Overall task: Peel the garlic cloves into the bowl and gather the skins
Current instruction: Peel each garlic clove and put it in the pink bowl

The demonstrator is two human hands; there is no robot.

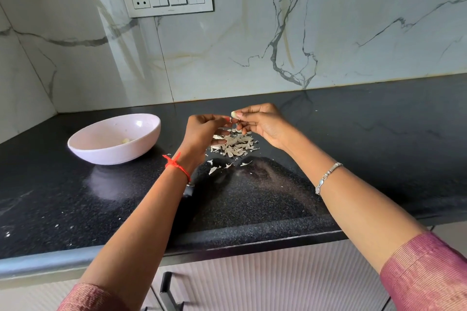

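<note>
We see the right hand (262,124) pinching a garlic clove (233,115) above the skin pile (235,145) on the counter (75,209). The left hand (204,130) curls beside it (grip unclear). The pink bowl (113,139) sits well left, so a loose toss could miss.
</note>
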